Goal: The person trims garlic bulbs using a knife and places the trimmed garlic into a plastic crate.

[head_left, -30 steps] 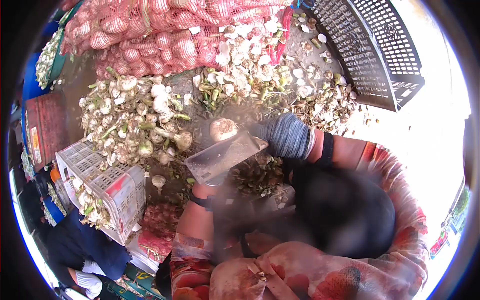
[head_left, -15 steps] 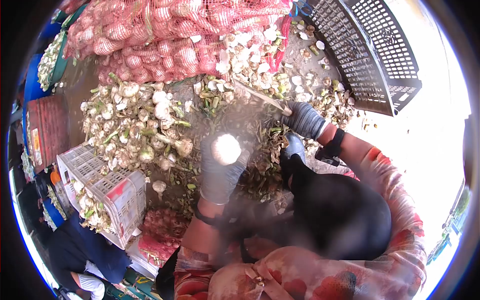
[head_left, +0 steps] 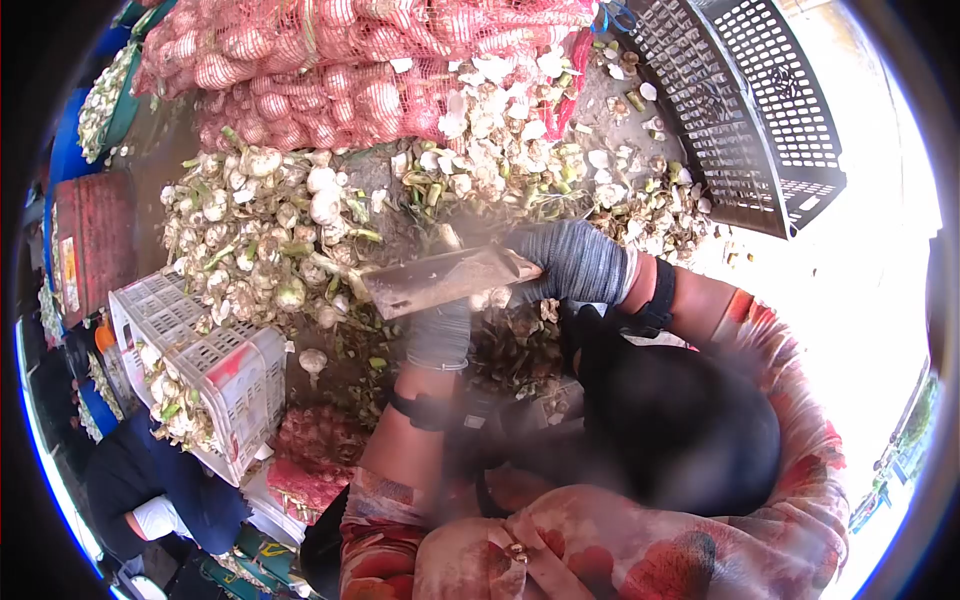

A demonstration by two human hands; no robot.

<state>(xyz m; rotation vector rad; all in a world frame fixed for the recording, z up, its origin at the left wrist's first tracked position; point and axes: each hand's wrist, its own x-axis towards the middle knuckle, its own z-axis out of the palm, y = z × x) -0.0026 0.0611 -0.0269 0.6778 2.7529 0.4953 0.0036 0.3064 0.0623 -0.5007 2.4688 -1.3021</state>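
Observation:
My right hand, in a grey striped glove, is closed round a broad-bladed knife. The flat blade reaches leftward across my left hand, whose fingers it largely covers. That hand is gloved too and closed on a garlic bulb; only a pale part of the bulb shows below the blade. To the left lies a heap of untrimmed garlic with stems and roots. Trimmed stalks and skins are scattered on the ground beyond the knife.
Red mesh sacks of garlic are stacked at the back. A black perforated crate stands back right. A white crate holding garlic leans at left, near a red mesh bag. Another person works at lower left.
The knife in my right hand has swung left and now lies across my left hand. The garlic bulb, fully visible earlier, is mostly hidden behind the blade.

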